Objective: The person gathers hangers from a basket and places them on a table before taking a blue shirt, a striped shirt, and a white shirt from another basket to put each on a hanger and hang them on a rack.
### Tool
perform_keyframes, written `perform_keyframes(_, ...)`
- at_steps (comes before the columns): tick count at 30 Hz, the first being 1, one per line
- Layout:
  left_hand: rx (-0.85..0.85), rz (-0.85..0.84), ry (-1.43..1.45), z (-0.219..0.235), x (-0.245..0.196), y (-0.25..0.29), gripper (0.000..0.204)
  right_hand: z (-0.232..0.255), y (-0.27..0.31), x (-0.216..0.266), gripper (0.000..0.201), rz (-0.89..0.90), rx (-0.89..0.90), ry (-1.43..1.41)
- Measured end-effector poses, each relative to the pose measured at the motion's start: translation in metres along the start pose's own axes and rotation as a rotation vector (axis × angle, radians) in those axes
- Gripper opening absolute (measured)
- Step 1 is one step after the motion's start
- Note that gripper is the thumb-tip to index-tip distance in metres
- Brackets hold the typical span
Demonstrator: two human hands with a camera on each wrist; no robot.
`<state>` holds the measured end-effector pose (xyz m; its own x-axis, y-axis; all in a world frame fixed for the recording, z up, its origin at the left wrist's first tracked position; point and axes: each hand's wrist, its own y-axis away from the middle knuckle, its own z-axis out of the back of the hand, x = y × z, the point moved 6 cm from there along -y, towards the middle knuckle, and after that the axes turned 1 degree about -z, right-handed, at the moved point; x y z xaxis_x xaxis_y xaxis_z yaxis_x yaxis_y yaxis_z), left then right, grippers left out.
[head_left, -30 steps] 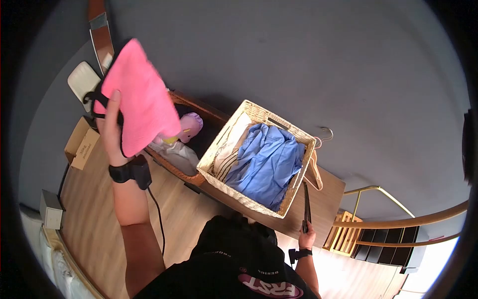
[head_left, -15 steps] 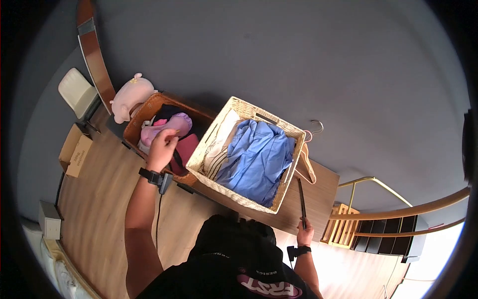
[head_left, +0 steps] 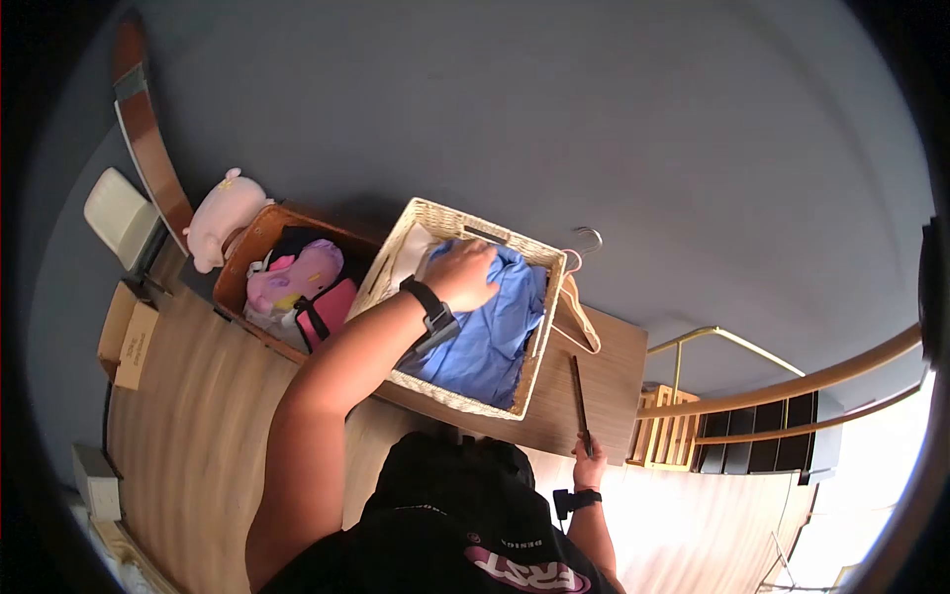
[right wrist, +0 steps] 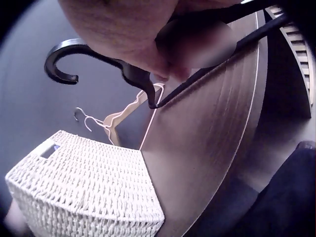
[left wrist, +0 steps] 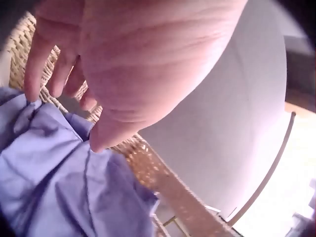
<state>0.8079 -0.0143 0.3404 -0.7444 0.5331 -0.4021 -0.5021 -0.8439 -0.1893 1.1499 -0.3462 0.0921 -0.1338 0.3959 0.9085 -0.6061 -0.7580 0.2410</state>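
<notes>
My left hand (head_left: 463, 277) is over a crumpled blue garment (head_left: 485, 346) inside a cream woven basket (left wrist: 173, 190). In the left wrist view its thumb and fingers point down, fingertips right at the blue cloth, with a gap between thumb and fingers. A striped cream cloth lies beside the garment, partly hidden by my forearm. My right hand (head_left: 590, 463) grips a black clothes hanger (right wrist: 133, 76) near its neck, over the right part of the wooden tabletop (head_left: 614, 366). The hanger's hook points away from the hand.
A wooden hanger (head_left: 577, 315) and a pink one lean behind the cream basket. To its left, a brown basket (head_left: 247, 238) holds a purple plush toy (head_left: 302, 277) and a pink pouch (head_left: 332, 309). Beyond sits a pink plush (head_left: 226, 218). A gold rail (head_left: 722, 332) stands right.
My left hand, first holding up the pink pouch, released it into the brown basket and moved right to the blue garment. My right hand keeps the black hanger.
</notes>
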Motion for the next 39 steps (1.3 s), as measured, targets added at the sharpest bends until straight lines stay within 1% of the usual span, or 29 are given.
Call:
perform_keyframes(1,0.009,0.060,-0.061,-0.004,0.005,-0.009,0.051,0.002,0.007,0.004,0.014,-0.021,-0.015,-0.013)
perform_keyframes(2,0.048,0.137,-0.062,-0.010,0.015,-0.017,0.051,0.005,0.016,0.012,0.014,-0.094,-0.042,-0.030)
perform_keyframes(3,0.088,0.214,-0.067,-0.014,0.026,-0.025,0.052,0.007,0.020,0.010,0.016,-0.124,-0.037,-0.044)
perform_keyframes(4,0.162,0.241,-0.057,-0.015,0.032,-0.031,0.053,0.009,0.025,0.005,0.018,-0.155,-0.031,-0.058)
perform_keyframes(5,0.067,0.260,-0.057,-0.015,0.036,-0.031,0.057,0.011,0.029,-0.001,0.021,-0.185,-0.023,-0.073)
perform_keyframes(6,0.042,0.235,-0.073,-0.016,0.036,-0.029,0.060,0.013,0.034,-0.005,0.027,-0.184,-0.027,-0.082)
perform_keyframes(7,0.019,0.212,-0.090,-0.011,0.034,-0.028,0.062,0.012,0.038,-0.001,0.027,-0.169,-0.026,-0.079)
perform_keyframes(8,0.109,0.203,-0.052,-0.011,0.034,-0.031,0.062,0.013,0.043,0.003,0.028,-0.155,-0.024,-0.075)
perform_keyframes(11,0.114,0.160,-0.088,-0.016,0.037,-0.033,0.058,0.015,0.049,0.005,0.028,-0.157,-0.014,-0.056)
perform_keyframes(13,0.210,0.224,-0.027,-0.017,0.035,-0.033,0.053,0.016,0.047,0.004,0.028,-0.163,0.014,-0.058)
perform_keyframes(15,0.257,0.154,-0.061,-0.026,0.039,-0.031,0.052,0.018,0.043,0.000,0.025,-0.182,0.029,-0.036)
perform_keyframes(16,0.190,0.126,-0.029,-0.022,0.036,-0.029,0.037,0.018,0.041,0.003,0.025,-0.190,0.039,-0.015)
perform_keyframes(19,0.211,0.210,0.122,-0.014,0.040,-0.027,0.019,0.020,0.038,-0.002,0.025,-0.214,0.065,-0.037)
perform_keyframes(20,0.113,0.190,0.155,-0.004,0.039,-0.023,0.007,0.018,0.034,-0.003,0.025,-0.220,0.076,-0.060)
perform_keyframes(21,0.076,0.206,0.219,0.002,0.042,-0.019,0.008,0.017,0.032,-0.002,0.025,-0.216,0.102,-0.042)
perform_keyframes(23,0.004,0.248,0.214,0.013,0.050,-0.010,0.010,0.021,0.030,0.005,0.024,-0.210,0.153,0.002)
perform_keyframes(24,0.003,0.305,0.147,0.017,0.054,-0.005,0.011,0.022,0.027,0.003,0.026,-0.205,0.172,0.056)
perform_keyframes(25,-0.020,0.343,0.126,0.009,0.073,0.000,0.020,0.023,0.021,0.003,0.027,-0.148,0.197,0.083)
perform_keyframes(27,-0.071,0.355,0.080,-0.002,0.083,0.013,0.038,0.027,0.018,0.002,0.029,-0.041,0.245,0.136)
perform_keyframes(29,0.076,0.457,0.043,-0.018,0.078,0.023,0.055,0.031,0.017,0.005,0.030,-0.048,0.300,0.157)
perform_keyframes(30,0.115,0.405,0.047,-0.023,0.070,0.025,0.051,0.035,0.017,0.008,0.031,-0.052,0.325,0.165)
perform_keyframes(31,0.158,0.377,-0.034,-0.022,0.060,0.021,0.046,0.038,0.018,0.012,0.031,-0.056,0.348,0.173)
perform_keyframes(32,0.132,0.368,-0.106,-0.019,0.050,0.018,0.041,0.041,0.022,0.021,0.032,-0.057,0.348,0.119)
perform_keyframes(33,0.109,0.361,-0.177,-0.015,0.041,0.017,0.035,0.045,0.021,0.018,0.031,-0.064,0.348,0.108)
perform_keyframes(35,0.044,0.307,-0.182,0.004,0.022,0.013,0.032,0.057,0.021,0.011,0.029,-0.078,0.351,0.091)
perform_keyframes(36,0.012,0.282,-0.184,0.014,0.013,0.012,0.031,0.064,0.017,-0.001,0.027,-0.069,0.336,0.070)
perform_keyframes(37,-0.043,0.307,-0.102,0.032,0.000,0.014,0.030,0.069,0.012,-0.017,0.025,-0.061,0.323,0.049)
perform_keyframes(39,-0.153,0.248,-0.077,0.061,-0.017,0.017,0.028,0.081,0.011,-0.008,0.019,-0.072,0.309,-0.028)
